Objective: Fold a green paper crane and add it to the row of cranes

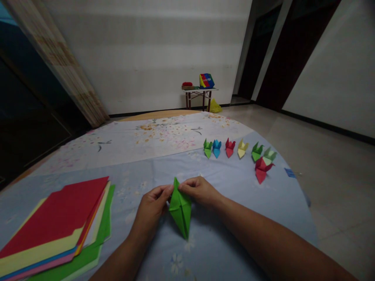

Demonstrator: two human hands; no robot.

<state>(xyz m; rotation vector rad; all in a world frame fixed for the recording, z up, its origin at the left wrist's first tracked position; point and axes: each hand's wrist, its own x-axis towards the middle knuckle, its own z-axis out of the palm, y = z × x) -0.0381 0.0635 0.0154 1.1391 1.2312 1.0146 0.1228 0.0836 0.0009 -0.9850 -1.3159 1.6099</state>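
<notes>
The round surface [131, 175] is curving away on the right, its edge running close behind the small folded figures. Its far edge is showing a strip of bare wood beyond the pale flowered cloth [123, 136], and this cloth is spreading broadly ahead of the hands. On the left, a stack of coloured paper [52, 218] is taking up the near side, reaching out of view at the corner; a strip of blue cloth is running between it and the left hand [154, 201]. On the right, more blue cloth is lying between the right forearm and the red figure [261, 171], the nearest of the seven.

Near the middle, a green folded paper [180, 210] is pointing its narrow tip away from the person and its lower point toward them. Both hands are closing on its upper part: the left hand is pinching the left side between thumb and forefinger, while the right hand [202, 189] is gripping the right side near the tip in the same way. Whether the paper is touching the cloth beneath, one cannot tell.
</notes>
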